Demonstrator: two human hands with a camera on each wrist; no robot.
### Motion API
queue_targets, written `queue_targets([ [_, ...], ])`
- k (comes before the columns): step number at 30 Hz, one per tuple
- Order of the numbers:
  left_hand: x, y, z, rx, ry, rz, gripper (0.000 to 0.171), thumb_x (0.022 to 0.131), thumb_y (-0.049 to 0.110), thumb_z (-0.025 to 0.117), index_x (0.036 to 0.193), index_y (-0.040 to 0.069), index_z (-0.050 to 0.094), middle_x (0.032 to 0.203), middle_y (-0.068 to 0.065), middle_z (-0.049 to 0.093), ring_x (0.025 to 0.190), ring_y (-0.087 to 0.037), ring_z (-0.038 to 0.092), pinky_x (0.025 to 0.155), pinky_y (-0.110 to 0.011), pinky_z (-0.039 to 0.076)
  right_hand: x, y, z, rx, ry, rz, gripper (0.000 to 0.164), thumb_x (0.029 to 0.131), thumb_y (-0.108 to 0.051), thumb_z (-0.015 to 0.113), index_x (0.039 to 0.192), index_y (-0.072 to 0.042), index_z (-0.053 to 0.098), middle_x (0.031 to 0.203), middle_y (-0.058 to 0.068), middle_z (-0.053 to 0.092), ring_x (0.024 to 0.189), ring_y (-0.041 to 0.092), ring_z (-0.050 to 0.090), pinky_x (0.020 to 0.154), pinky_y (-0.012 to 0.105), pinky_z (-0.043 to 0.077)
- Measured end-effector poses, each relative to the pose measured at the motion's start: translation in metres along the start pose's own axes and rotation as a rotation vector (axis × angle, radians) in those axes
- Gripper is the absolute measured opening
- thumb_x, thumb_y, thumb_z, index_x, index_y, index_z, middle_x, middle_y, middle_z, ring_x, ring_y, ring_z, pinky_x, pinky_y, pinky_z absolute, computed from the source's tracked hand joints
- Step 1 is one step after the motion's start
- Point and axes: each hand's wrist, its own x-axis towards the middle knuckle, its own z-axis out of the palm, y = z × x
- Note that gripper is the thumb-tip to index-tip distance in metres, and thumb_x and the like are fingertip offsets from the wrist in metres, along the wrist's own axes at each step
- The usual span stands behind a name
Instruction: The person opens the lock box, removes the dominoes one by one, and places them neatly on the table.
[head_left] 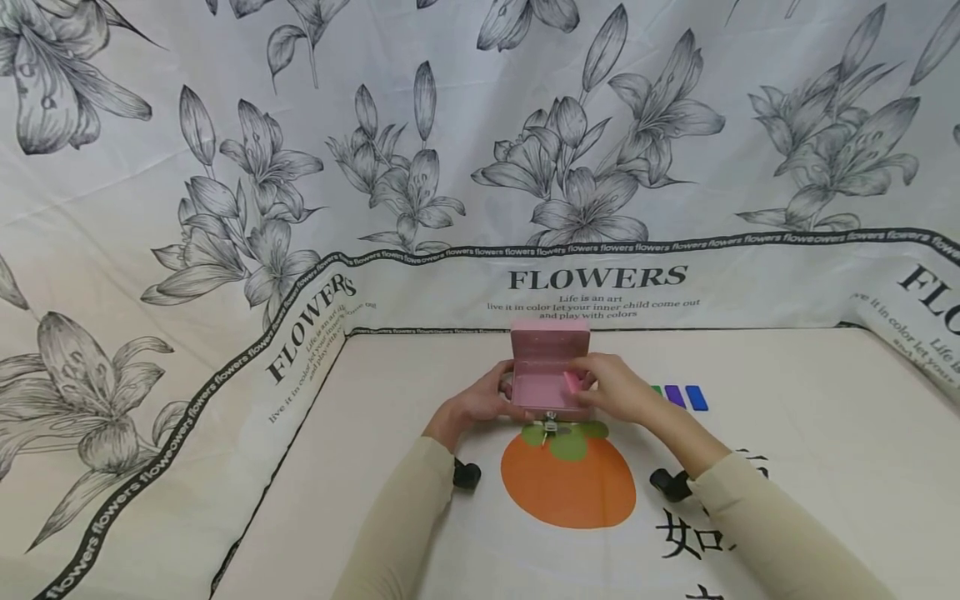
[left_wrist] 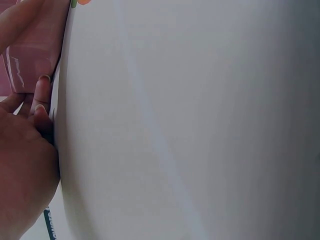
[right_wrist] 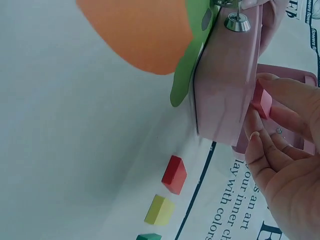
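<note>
A pink metal box [head_left: 538, 392] stands with its lid [head_left: 551, 342] raised. A silver lock [head_left: 551, 419] sits on its front, where a key appears to hang. At the box's left side, my left hand [head_left: 480, 400] holds it, thumb toward the front and fingers round the side. My right hand [head_left: 621, 388] pinches a small pink block [right_wrist: 262, 101] over the open box, near its right side. In the left wrist view the box's side [left_wrist: 32, 60] shows between the fingers. The hand hides part of the box's interior.
Right of the box lies a row of coloured blocks: red [right_wrist: 174, 175], yellow [right_wrist: 159, 210], green [right_wrist: 149, 237], purple [head_left: 675, 397] and blue [head_left: 697, 397]. The white tablecloth carries an orange persimmon print [head_left: 568, 487] and black characters. A flower-printed curtain [head_left: 420, 287] rises behind.
</note>
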Motion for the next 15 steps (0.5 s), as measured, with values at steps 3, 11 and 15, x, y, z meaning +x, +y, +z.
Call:
queue_targets([
  [3, 0.001, 0.000, 0.000, -0.001, -0.001, 0.006, 0.102, 0.075, 0.012, 0.092, 0.158, 0.015, 0.032, 0.108, -0.010, 0.053, 0.100, -0.021, 0.049, 0.089, -0.035, 0.039, -0.004, 0.001, -0.005, -0.004, 0.008, 0.003, 0.040, 0.086, 0.001, 0.077, 0.125, 0.007, 0.066, 0.104, 0.013, 0.070, 0.089, 0.025, 0.067, 0.081, 0.045, 0.056],
  [11, 0.002, 0.000, 0.001, 0.002, 0.011, -0.006, 0.103, 0.074, 0.011, 0.092, 0.158, 0.015, 0.032, 0.107, -0.008, 0.054, 0.098, -0.020, 0.049, 0.088, -0.035, 0.040, -0.017, 0.008, -0.016, -0.012, 0.031, 0.055, 0.039, 0.087, -0.003, 0.078, 0.123, 0.008, 0.067, 0.102, 0.014, 0.070, 0.087, 0.024, 0.066, 0.077, 0.041, 0.055],
  [15, 0.003, -0.001, 0.002, 0.012, 0.020, -0.020, 0.106, 0.072, 0.013, 0.094, 0.158, 0.016, 0.032, 0.107, -0.006, 0.054, 0.098, -0.020, 0.049, 0.088, -0.035, 0.041, -0.027, 0.013, -0.019, 0.003, 0.047, 0.109, 0.036, 0.087, -0.007, 0.080, 0.119, 0.006, 0.068, 0.097, 0.010, 0.070, 0.084, 0.022, 0.063, 0.074, 0.037, 0.053],
])
